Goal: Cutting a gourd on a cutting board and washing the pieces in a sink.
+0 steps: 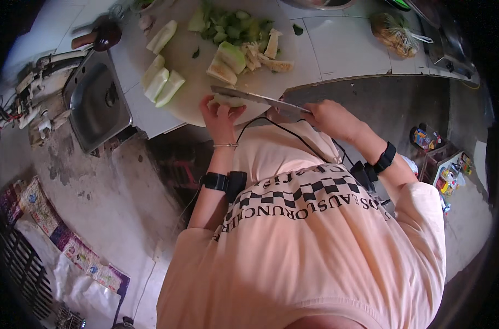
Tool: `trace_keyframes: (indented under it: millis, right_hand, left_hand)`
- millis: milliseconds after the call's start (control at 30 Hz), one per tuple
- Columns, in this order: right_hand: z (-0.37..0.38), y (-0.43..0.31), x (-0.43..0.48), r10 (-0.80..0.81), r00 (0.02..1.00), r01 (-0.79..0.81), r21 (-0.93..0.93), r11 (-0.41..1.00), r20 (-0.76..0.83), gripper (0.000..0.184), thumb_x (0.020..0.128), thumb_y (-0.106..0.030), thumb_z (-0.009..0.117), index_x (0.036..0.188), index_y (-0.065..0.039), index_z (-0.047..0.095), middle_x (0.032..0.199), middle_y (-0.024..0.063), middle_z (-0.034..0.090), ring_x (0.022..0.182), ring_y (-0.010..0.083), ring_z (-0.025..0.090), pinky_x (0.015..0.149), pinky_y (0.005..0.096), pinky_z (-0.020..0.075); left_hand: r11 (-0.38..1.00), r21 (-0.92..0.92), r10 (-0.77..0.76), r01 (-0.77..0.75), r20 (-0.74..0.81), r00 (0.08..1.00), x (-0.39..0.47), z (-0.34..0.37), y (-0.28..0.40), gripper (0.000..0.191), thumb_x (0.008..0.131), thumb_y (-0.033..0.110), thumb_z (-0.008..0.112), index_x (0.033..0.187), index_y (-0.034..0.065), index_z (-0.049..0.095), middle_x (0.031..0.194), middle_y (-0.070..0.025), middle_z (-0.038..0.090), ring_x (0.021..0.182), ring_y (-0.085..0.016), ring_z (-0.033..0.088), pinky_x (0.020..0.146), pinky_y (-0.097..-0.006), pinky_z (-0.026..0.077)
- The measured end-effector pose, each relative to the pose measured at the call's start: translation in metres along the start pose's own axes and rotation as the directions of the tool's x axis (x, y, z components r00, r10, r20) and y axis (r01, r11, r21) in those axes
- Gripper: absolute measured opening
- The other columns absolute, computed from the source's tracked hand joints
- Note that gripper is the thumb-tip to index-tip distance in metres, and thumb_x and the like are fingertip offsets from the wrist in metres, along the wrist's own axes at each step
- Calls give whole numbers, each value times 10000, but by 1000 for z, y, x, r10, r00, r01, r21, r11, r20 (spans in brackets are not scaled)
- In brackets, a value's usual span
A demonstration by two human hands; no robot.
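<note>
A piece of pale green gourd (pixel 229 100) lies near the front edge of the round white cutting board (pixel 181 109). My left hand (pixel 219 115) grips it with curled fingers. My right hand (pixel 331 118) holds a kitchen knife (pixel 259 98) by its handle. The blade points left, over or against the gourd piece; whether it has cut in cannot be told. Behind the blade rest two larger gourd wedges (pixel 229 61), one green-skinned. Beside them sit pale pithy core scraps (pixel 255 55) and a heap of green peelings (pixel 233 26). Several peeled gourd lengths (pixel 163 86) lie at the board's left.
To the left, a steel sink (pixel 95 103) is set by the white tiled counter (pixel 344 45). A dark round utensil (pixel 107 36) is near its back corner. On the right are a tied plastic bag (pixel 393 35) and a stove (pixel 450 59). A black cable (pixel 274 122) hangs between my arms.
</note>
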State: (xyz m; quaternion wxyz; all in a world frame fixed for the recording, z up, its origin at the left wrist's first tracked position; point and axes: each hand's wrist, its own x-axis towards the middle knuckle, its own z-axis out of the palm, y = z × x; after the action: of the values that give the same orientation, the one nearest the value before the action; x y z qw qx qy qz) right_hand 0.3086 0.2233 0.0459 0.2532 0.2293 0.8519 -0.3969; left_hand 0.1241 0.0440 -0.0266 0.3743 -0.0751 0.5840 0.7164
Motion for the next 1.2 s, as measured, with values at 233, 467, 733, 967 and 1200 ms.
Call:
trace_keyframes:
  millis: [233,467,733,967,1200]
  right_hand:
    - [17,-2,-6,18,998,-23,-77,997,-66,241,863,-197,499,1056,-95,599,746,176,621,685,369,593,641,450,479]
    - [14,-6,-4,57,997,-60,-59,996,-58,254,860,-199,503,1073,-94,592,754,181,624,702,372,596,647,447,481]
    - [9,22,12,28,999,-31,153,988,17,257,852,-227,534,1011,-41,613,725,195,613,625,334,581,614,392,466]
    - [-14,20,24,181,911,-391,631,670,372,231,853,-200,574,726,-10,536,518,-16,428,430,74,384,390,244,315]
    - [-7,21,26,116,905,-410,769,490,409,305,854,-199,589,618,-73,443,504,-35,394,394,64,356,358,224,293]
  left_hand:
    - [996,47,79,-77,-41,996,-6,-1,-11,441,787,-13,511,1162,95,306,1112,-112,381,969,-279,525,736,-421,575]
    - [996,26,91,-90,-34,995,-7,5,-10,450,797,6,531,1175,109,309,1093,-105,401,991,-270,516,734,-406,575]
    - [996,52,78,-78,-1,997,1,4,-10,436,790,13,511,1171,87,312,1073,-110,418,875,-268,561,713,-420,573]
    - [993,79,87,-87,13,996,10,6,-3,383,807,12,483,1151,61,322,1034,-125,455,795,-256,589,657,-392,581]
    - [998,56,41,-41,3,999,12,12,4,379,809,21,474,1151,68,318,952,-124,524,660,-236,619,610,-355,576]
